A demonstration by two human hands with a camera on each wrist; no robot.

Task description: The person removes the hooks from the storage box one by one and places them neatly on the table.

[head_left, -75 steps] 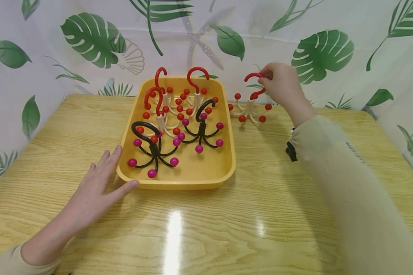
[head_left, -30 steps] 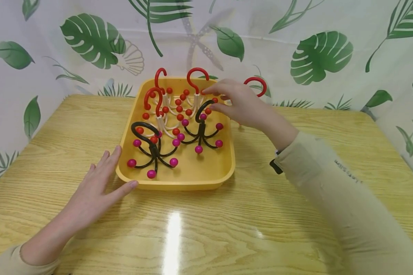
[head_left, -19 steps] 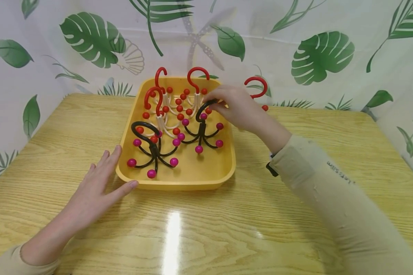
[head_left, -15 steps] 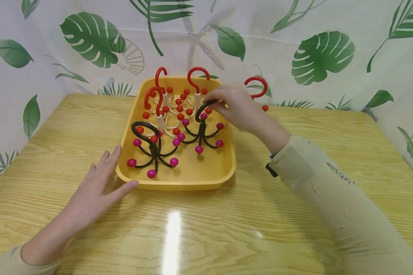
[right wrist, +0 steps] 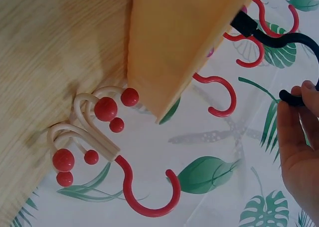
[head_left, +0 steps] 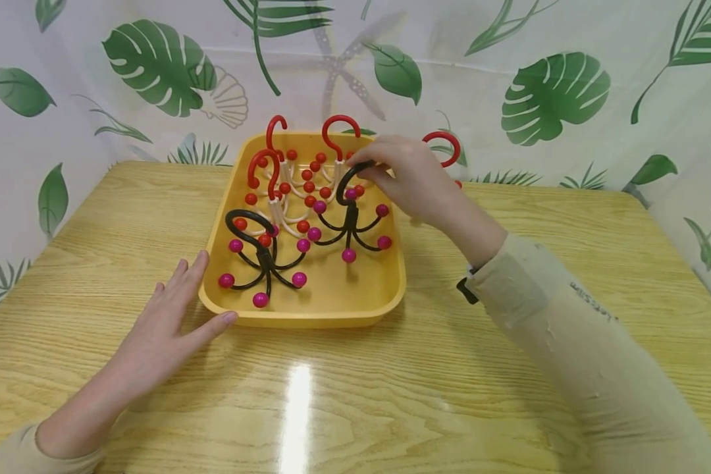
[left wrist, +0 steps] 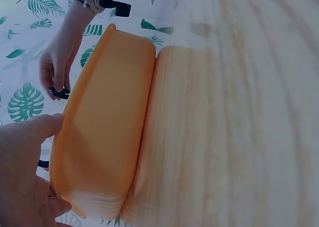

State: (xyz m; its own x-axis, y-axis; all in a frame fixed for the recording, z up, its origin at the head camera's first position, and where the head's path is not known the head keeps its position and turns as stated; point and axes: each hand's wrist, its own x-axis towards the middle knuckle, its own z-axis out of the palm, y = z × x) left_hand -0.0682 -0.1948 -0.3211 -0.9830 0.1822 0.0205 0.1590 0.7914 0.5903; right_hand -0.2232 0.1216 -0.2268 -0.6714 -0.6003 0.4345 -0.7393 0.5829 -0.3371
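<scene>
In the head view my right hand (head_left: 421,181) pinches the hook top of a black multi-arm hanger (head_left: 351,214) with magenta ball tips. It hangs upright inside the right side of a yellow tray (head_left: 308,321). The right wrist view shows fingers and thumb on the end of its black hook (right wrist: 284,40). My left hand (head_left: 162,332) lies spread at the tray's near-left corner, fingers along the left side and thumb on the front rim. A second black hanger (head_left: 264,258) stands close to it in the tray.
Several cream hangers with red hooks (head_left: 340,119) and red balls stand in the tray's back and left. Another red-hooked cream hanger (right wrist: 102,142) stands outside the tray, right of it on the wooden table (head_left: 480,368). A leaf-patterned cloth (head_left: 450,72) hangs behind.
My right hand has let go of the red-hooked hanger beside the tray, moved left and taken the black hanger's hook. That hanger has shifted slightly up and right. My left hand stays put.
</scene>
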